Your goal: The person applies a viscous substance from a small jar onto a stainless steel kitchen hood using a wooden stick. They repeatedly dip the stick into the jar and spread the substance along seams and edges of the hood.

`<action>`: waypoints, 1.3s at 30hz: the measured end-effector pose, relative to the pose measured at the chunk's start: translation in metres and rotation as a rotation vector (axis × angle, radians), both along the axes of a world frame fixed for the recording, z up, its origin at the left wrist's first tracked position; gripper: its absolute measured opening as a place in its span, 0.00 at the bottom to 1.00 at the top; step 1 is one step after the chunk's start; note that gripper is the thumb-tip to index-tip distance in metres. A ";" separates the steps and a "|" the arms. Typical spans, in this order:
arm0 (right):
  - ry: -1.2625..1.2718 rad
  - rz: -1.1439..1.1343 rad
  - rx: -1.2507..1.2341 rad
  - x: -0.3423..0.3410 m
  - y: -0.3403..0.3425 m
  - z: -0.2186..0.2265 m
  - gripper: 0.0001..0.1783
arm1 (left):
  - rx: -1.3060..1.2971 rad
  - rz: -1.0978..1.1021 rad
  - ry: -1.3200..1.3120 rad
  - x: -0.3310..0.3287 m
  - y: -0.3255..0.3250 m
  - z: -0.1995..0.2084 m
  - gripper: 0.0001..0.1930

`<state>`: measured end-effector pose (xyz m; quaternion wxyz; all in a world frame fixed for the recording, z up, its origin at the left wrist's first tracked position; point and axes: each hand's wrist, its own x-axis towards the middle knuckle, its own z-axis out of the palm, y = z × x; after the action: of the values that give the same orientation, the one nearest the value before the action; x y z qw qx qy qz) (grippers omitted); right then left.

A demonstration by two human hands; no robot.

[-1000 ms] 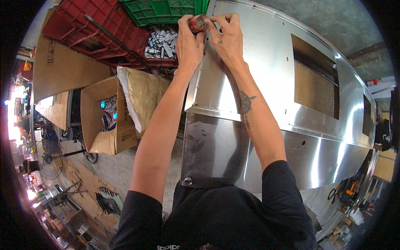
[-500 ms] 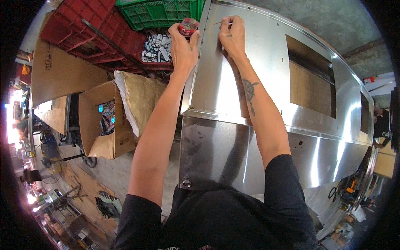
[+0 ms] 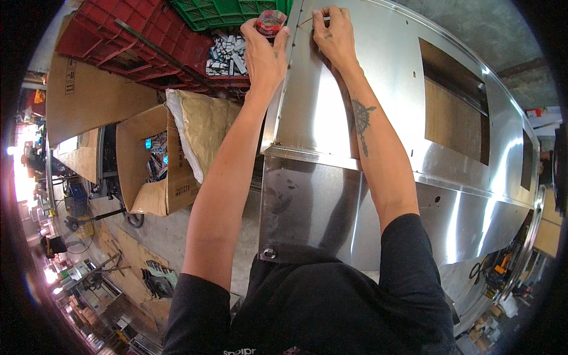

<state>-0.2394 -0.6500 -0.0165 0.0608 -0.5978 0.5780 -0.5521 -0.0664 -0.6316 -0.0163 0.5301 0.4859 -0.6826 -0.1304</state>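
Observation:
My left hand [image 3: 265,65] is closed around a small, round, clear cup [image 3: 271,23] with a red label. It is held up beside the left edge of a large shiny sheet-metal panel [image 3: 384,65]. Over that panel, near the same edge, my right hand [image 3: 336,38] pinches a thin light stick [image 3: 306,22] between thumb and fingers. The stick points left toward a row of small dark spots along the panel's rim. Whether its tip touches the metal I cannot tell. What the cup contains is unclear.
Left of the panel stand a red plastic crate [image 3: 171,35] with many small pale pieces [image 3: 228,54] and a green crate [image 3: 225,13]. An open cardboard box [image 3: 139,177] sits nearer, beside a padded tan sheet [image 3: 207,127]. The panel has a rectangular cutout [image 3: 455,112] at right.
The view has shifted slightly, so the panel, crates and box appear higher and a little to the right. Both hands keep their grips and stay near the panel's left edge.

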 end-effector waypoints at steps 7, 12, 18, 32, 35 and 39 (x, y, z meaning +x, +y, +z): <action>-0.017 0.001 -0.017 0.001 -0.001 -0.002 0.17 | -0.030 0.002 -0.007 0.000 -0.003 -0.003 0.33; -0.003 -0.007 -0.010 0.000 -0.001 -0.002 0.17 | -0.018 -0.002 -0.002 -0.001 0.000 0.000 0.33; -0.033 0.004 0.034 0.001 0.003 0.004 0.17 | 0.023 -0.014 0.026 -0.001 0.003 0.004 0.32; 0.047 -0.034 0.010 -0.002 0.001 0.001 0.19 | 0.006 0.003 -0.026 -0.002 0.002 0.005 0.31; 0.037 -0.026 0.017 -0.001 0.001 0.000 0.19 | 0.002 -0.034 0.005 0.000 -0.001 0.001 0.30; 0.039 -0.019 0.012 -0.003 0.001 -0.002 0.19 | 0.014 -0.033 0.011 -0.001 -0.001 0.001 0.30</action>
<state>-0.2421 -0.6492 -0.0185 0.0477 -0.6027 0.5880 -0.5373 -0.0675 -0.6329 -0.0156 0.5284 0.4774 -0.6866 -0.1466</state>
